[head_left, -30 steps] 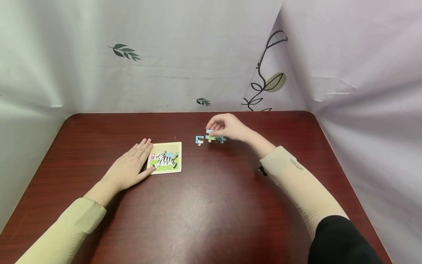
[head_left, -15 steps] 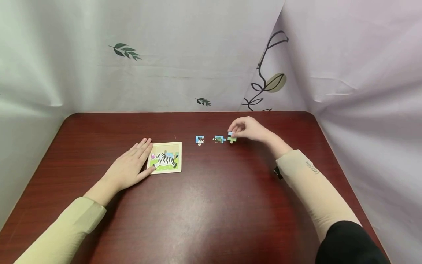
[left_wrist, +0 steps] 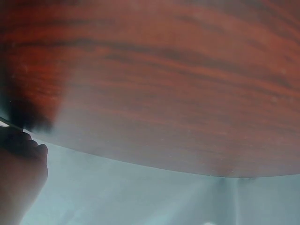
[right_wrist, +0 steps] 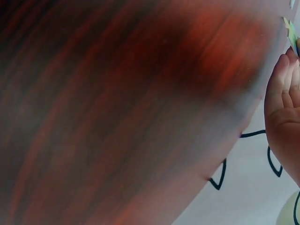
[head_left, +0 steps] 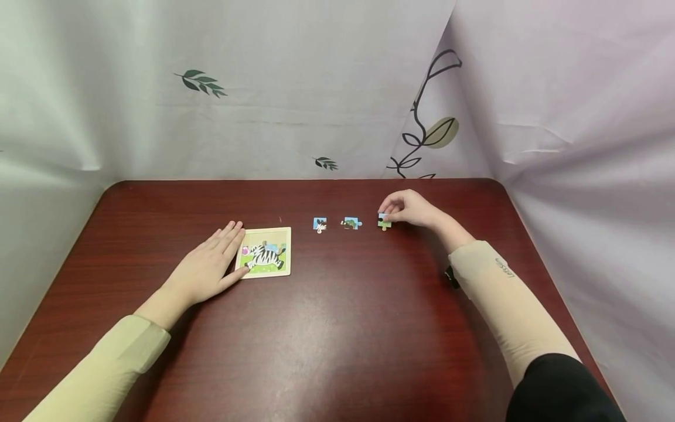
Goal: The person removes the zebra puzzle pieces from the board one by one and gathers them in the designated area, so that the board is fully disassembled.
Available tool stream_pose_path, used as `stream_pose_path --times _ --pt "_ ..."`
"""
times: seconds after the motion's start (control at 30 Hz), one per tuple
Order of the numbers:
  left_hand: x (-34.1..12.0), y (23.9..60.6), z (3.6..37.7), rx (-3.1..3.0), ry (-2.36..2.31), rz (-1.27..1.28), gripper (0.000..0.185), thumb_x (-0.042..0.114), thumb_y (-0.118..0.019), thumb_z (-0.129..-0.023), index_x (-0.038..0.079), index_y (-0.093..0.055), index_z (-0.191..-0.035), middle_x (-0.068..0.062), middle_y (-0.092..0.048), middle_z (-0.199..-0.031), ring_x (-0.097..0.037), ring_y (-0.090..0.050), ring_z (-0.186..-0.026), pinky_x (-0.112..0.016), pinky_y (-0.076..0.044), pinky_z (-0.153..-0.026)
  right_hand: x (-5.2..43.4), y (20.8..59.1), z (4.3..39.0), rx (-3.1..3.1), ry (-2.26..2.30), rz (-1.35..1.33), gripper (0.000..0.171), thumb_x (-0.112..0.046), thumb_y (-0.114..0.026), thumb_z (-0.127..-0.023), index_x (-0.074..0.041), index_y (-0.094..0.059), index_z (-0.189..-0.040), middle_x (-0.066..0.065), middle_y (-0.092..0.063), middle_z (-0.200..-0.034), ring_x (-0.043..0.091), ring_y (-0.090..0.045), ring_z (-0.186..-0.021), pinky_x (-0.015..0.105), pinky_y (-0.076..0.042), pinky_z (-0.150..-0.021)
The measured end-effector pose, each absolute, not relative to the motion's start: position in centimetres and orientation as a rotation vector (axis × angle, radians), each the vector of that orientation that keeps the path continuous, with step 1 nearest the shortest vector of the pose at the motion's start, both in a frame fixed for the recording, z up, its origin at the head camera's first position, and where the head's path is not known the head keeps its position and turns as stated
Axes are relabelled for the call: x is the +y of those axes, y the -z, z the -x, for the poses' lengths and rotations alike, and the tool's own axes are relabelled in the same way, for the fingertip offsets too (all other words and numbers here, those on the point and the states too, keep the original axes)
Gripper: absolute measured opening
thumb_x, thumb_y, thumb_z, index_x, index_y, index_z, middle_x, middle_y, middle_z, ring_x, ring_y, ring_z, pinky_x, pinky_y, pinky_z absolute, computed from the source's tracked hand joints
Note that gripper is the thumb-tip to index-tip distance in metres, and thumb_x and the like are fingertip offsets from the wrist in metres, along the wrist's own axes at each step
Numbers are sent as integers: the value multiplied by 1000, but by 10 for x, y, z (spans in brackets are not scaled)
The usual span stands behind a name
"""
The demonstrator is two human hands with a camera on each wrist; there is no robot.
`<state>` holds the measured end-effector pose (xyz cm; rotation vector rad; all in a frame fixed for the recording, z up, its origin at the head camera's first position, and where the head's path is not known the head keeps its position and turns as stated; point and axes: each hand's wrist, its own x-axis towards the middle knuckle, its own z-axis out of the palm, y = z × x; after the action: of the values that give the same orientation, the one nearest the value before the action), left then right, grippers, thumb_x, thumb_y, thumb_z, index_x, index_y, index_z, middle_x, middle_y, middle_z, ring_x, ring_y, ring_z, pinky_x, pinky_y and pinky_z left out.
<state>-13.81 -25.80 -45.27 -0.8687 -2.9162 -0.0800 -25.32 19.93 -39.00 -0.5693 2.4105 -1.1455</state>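
setting: dark red wood-grain table (head_left: 337, 328) hemmed in by pale leaf-printed curtains (head_left: 263, 88).
left hand (head_left: 208, 269): lies flat, fingers straight, thumb and fingertips touching the left edge of the square wooden zebra puzzle tray (head_left: 263, 252), which it steadies; the tray's upper strip shows bare wood.
right hand (head_left: 408, 208): fingers curled, pinching a small green-and-blue cardboard puzzle piece (head_left: 384, 222) at the table surface; whether the piece rests on the wood or hangs just above it cannot be told from the head view.
loose pieces: small blue piece with a white zebra part (head_left: 319, 224) and small blue-green piece (head_left: 350, 223) lie in a row between tray and held piece, each apart from the next.
step in hand: probably laying pieces out in a line, right of the tray.
next move calls for: letting go cleanly, without nudging the neighbouring piece.
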Motion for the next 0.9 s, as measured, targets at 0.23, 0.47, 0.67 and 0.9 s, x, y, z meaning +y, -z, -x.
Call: stream_pose_path --times 0.23,0.47,0.67,0.9 --pt "-258 452 138 -2913 76 871 83 54 -52 -89 -4 -31 -144 -20 -25 -153 -33 -22 -142 -47 -26 -115 207 415 266 2471 1097 616 17 -4 -71 -82 1 -69 -98 17 -69 -85 23 -64 -77 20 -51 -65" --pt "-259 453 139 -2922 73 870 84 54 -51 -89 -4 -29 -145 -19 -23 -154 -32 -20 -143 -47 -25 -115 206 425 273 2540 1042 651 13 -7 -73 -81 -8 -72 -93 7 -69 -83 17 -61 -76 24 -53 -69" --pt "-259 453 139 -2919 76 871 83 54 -51 -89 -4 -29 -145 -19 -23 -154 -32 -21 -143 -47 -26 -115 203 425 273 2589 988 665 12 -9 -73 -81 -9 -72 -93 5 -68 -82 16 -60 -76 25 -52 -69" --pt "-260 455 139 -2916 67 870 83 55 -50 -89 -4 -29 -145 -18 -23 -154 -32 -20 -143 -47 -25 -115 204 426 272 2614 978 670 12 -9 -73 -81 -10 -73 -93 5 -67 -84 16 -60 -76 25 -52 -67"
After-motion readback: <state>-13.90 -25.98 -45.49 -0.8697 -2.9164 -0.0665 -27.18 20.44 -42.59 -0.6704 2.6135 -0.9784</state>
